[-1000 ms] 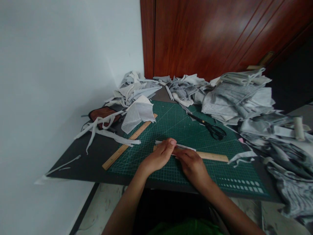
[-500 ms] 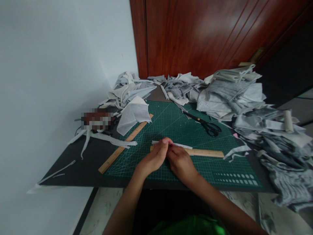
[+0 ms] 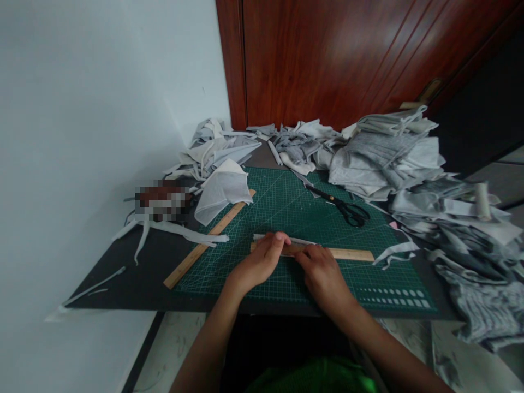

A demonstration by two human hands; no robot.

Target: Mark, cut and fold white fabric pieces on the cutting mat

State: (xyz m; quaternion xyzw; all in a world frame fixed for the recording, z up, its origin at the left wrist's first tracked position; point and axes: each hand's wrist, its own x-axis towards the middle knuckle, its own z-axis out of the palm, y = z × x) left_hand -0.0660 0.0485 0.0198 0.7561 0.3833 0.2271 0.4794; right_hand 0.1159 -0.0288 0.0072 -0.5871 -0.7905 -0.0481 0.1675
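Observation:
A wooden ruler [image 3: 356, 255] lies crosswise on the green cutting mat [image 3: 282, 202], with a narrow pale fabric strip [image 3: 305, 241] along its far edge. My left hand [image 3: 262, 259] is closed over the strip and the ruler's left part, thumb raised, fingers curled down and partly hidden. To its right, my right hand [image 3: 323, 270] has its bent fingers pressed together on the strip and the ruler's near edge. A sliver of pale cloth shows below the ruler between the hands. Exactly how the fingertips grip the strip cannot be made out.
Black-handled scissors [image 3: 354, 213] lie beyond my right hand. A second ruler [image 3: 192, 259] slants at left, partly under a folded grey cloth [image 3: 223, 191]. Heaped fabric [image 3: 388, 155] lines the back and right. A loose strip [image 3: 395, 251] lies past the ruler's right end.
My right hand has moved right along the ruler, away from my left hand, uncovering more of the ruler between them. My left hand stays nearly in place.

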